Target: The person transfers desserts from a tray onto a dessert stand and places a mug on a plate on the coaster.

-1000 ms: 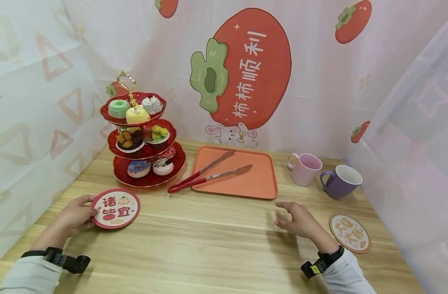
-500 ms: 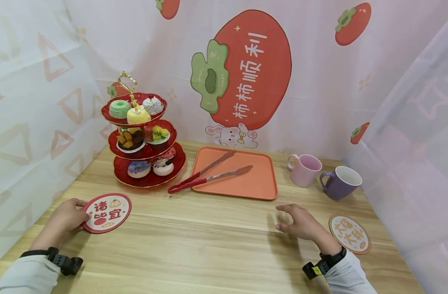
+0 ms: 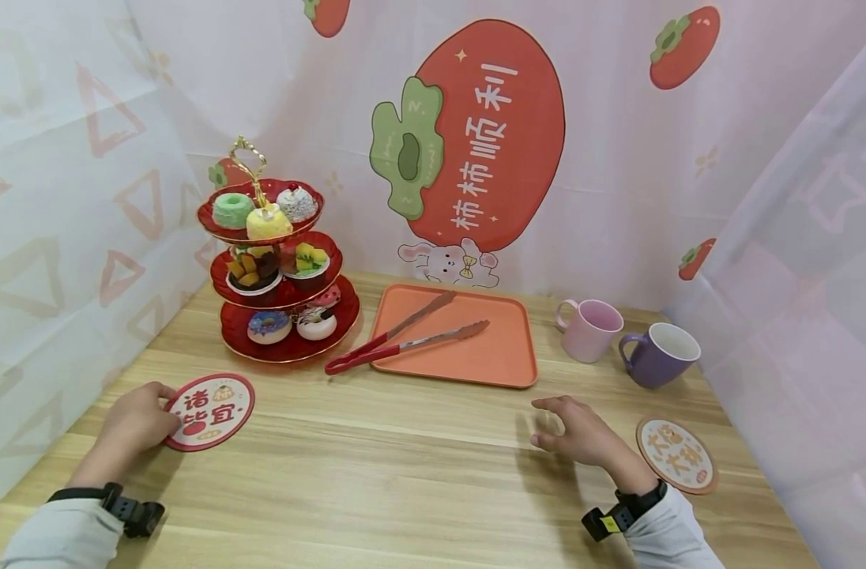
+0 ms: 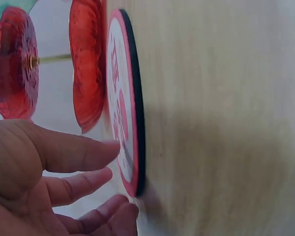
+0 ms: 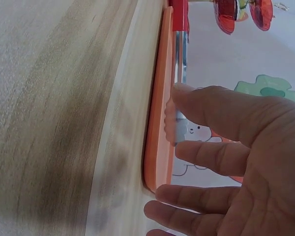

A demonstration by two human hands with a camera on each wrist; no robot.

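Observation:
A round red-rimmed coaster (image 3: 216, 411) lies flat on the table at the left, its dark underside edge visible in the left wrist view. At its left edge is my left hand (image 3: 136, 419), fingers relaxed; in the left wrist view the thumb (image 4: 83, 151) overlaps the coaster's face and the other fingers stand apart from the rim. Whether the thumb touches it, I cannot tell. My right hand (image 3: 571, 431) hovers in front of the orange tray (image 3: 507, 348) with fingers loosely spread and nothing in them. Red-handled tongs (image 3: 404, 340) lie spread across that tray.
A three-tier red stand (image 3: 280, 288) with toy cakes and donuts stands at the back left. On the right are a pink mug (image 3: 591, 332), a purple mug (image 3: 653, 362) and an orange-rimmed coaster (image 3: 677, 454). Printed cloth walls enclose the back and sides.
The red-rimmed coaster has moved left and slightly nearer to me and now lies flat. My left hand has loosened its hold on it. The right hand has barely moved.

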